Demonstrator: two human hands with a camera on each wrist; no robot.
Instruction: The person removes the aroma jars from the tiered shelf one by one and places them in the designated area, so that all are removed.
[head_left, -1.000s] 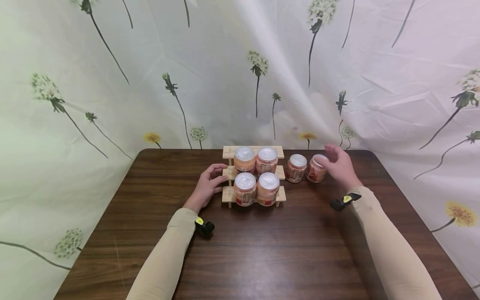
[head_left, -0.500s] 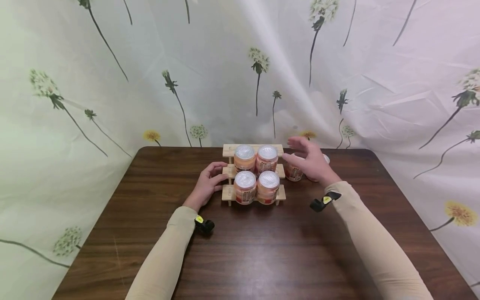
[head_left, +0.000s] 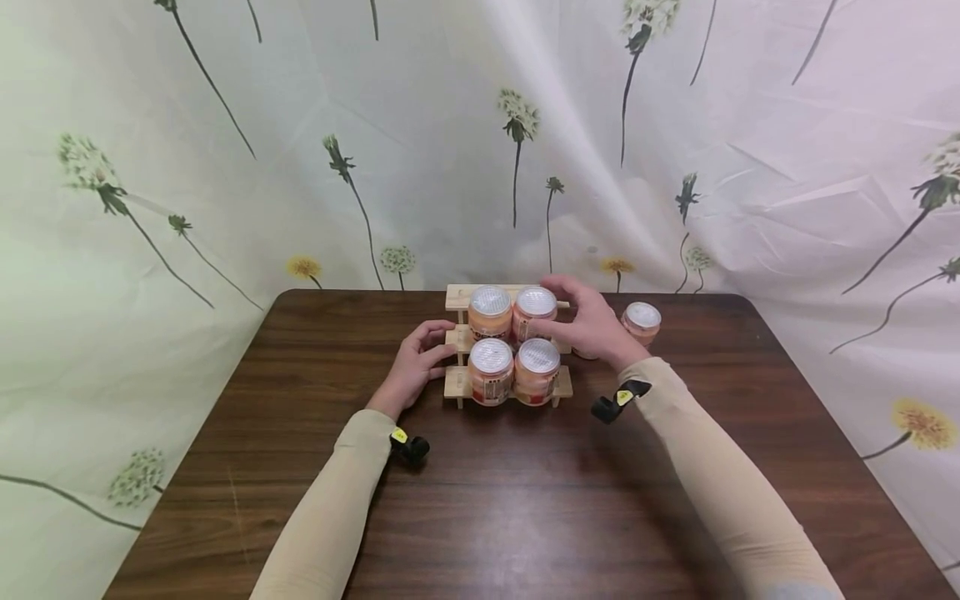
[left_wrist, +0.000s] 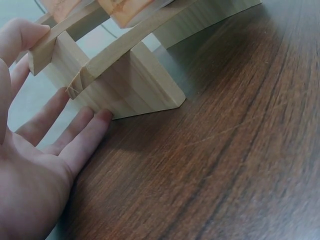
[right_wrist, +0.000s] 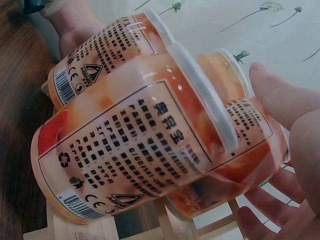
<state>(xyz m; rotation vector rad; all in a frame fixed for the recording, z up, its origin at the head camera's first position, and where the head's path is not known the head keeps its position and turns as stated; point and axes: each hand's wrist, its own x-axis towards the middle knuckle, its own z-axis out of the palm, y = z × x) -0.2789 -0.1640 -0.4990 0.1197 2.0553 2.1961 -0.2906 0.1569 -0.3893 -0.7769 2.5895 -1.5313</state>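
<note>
A small three-tier wooden rack [head_left: 456, 383] stands on the table and carries several lidded plastic jars with orange-pink printed sides. The front pair is a left jar [head_left: 491, 372] and a right jar [head_left: 537, 372]. Behind them sit a back left jar [head_left: 489, 312] and a back right jar [head_left: 536, 302]. My left hand [head_left: 411, 367] touches the rack's left end, fingers extended along its side panel [left_wrist: 115, 90]. My right hand [head_left: 592, 321] grips the back right jar, thumb in front and fingers behind. In the right wrist view, that jar [right_wrist: 240, 165] is partly hidden by the front one.
Right of the rack, a loose jar [head_left: 641, 323] stands on the brown wooden table [head_left: 510, 500]. Another loose jar [head_left: 585, 354] is mostly hidden behind my right hand. A cloth backdrop with dandelion prints [head_left: 420, 150] hangs along the table's back edge.
My right hand has moved left, from the far loose jar, past the nearer one, to the back right jar on the rack. The left hand stays at the rack's end.
</note>
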